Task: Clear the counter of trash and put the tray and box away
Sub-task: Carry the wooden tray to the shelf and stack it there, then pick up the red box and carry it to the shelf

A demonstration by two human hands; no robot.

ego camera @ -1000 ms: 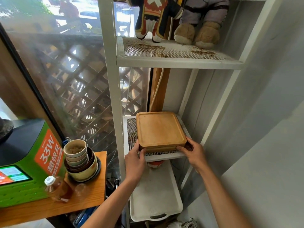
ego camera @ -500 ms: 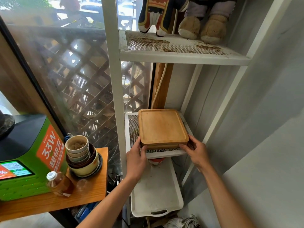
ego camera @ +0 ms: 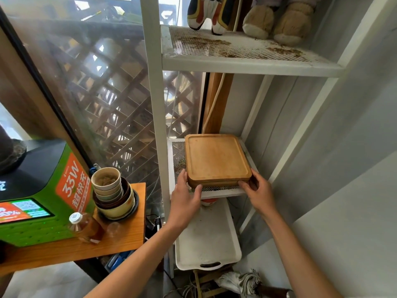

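Observation:
A square wooden box (ego camera: 216,158) with a raised-rim lid lies flat on the middle mesh shelf (ego camera: 219,192) of a white metal rack. My left hand (ego camera: 185,196) touches the box's front left corner, thumb against the front face. My right hand (ego camera: 258,191) presses on the front right corner, fingers curled round the side. A white plastic tray (ego camera: 207,237) with a handle slot lies on the level below the box, partly hidden under the shelf.
To the left, a wooden counter (ego camera: 126,237) carries a green machine (ego camera: 38,203), stacked bowls and cups (ego camera: 112,193) and a plastic bottle (ego camera: 84,227) of brown liquid. Plush toys (ego camera: 277,16) stand on the rusty top shelf (ego camera: 247,63). A folded umbrella (ego camera: 247,281) lies on the floor. A grey wall is at the right.
The box has slid further back onto the mesh shelf, both hands following its front corners. The camera has tilted slightly.

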